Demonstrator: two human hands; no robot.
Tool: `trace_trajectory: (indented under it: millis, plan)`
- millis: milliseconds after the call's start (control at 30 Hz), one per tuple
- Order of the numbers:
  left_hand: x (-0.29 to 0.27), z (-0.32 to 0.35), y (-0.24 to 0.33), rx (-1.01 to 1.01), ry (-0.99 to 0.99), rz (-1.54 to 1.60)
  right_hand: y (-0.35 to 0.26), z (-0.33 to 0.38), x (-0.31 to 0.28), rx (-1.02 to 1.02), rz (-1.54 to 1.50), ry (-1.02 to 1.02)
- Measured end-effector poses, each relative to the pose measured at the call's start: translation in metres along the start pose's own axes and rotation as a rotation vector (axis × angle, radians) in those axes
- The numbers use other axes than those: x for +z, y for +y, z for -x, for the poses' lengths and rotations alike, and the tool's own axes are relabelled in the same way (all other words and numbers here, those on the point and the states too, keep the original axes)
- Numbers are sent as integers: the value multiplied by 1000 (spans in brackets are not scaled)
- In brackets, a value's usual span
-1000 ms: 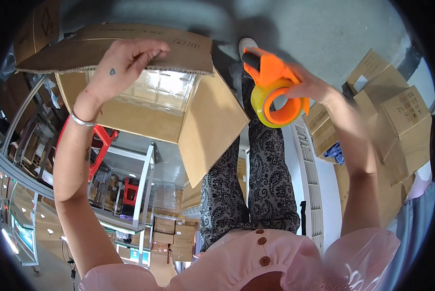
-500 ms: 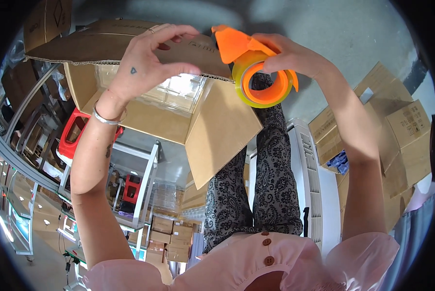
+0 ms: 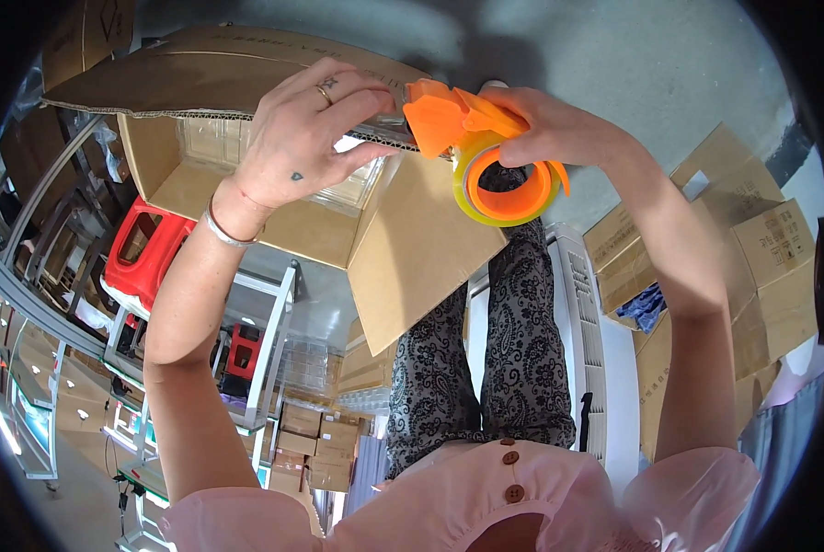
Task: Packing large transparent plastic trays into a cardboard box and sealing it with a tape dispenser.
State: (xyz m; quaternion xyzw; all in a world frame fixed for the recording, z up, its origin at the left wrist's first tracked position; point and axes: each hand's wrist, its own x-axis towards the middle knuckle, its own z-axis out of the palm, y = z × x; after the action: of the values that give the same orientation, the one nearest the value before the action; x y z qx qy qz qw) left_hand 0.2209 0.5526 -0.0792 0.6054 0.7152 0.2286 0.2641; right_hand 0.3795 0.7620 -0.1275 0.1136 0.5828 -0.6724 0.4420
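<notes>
My right hand (image 3: 550,129) is wrapped round an orange tape dispenser (image 3: 435,118). A roll of yellowish tape (image 3: 472,198) sits on its hub. The dispenser's front end is against the edge of a cardboard box flap (image 3: 200,78). Beside it, my left hand (image 3: 306,138) closes over the flap's edge, fingers above and thumb below; the fingertips are partly hidden. Below the flap the cardboard box (image 3: 306,235) stands open-sided, with clear plastic packaging (image 3: 219,138) inside. One side flap (image 3: 421,248) hangs out toward my legs.
A red plastic stool (image 3: 145,253) and a metal frame rack (image 3: 279,313) stand at the left. Flattened and open cartons (image 3: 775,244) lean at the right. Next to my legs is a white slatted unit (image 3: 582,340). Stacked boxes (image 3: 325,451) lie lower down.
My left hand has moved right and closed at the flap's edge near the dispenser. The dispenser in my right hand has shifted slightly down and right.
</notes>
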Motion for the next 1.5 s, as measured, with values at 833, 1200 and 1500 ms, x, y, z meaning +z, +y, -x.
trace_trajectory:
  millis: [833, 1200, 1500]
  plan:
    - [5, -12, 15, 61, -246, -74, 46, 48, -1, -183, 338, 81]
    - [14, -19, 34, -18, -381, -112, 55, 57, 10, -119, 250, 63]
    - [106, 50, 148, -444, -126, 182, 59, 50, 18, -112, 75, -29]
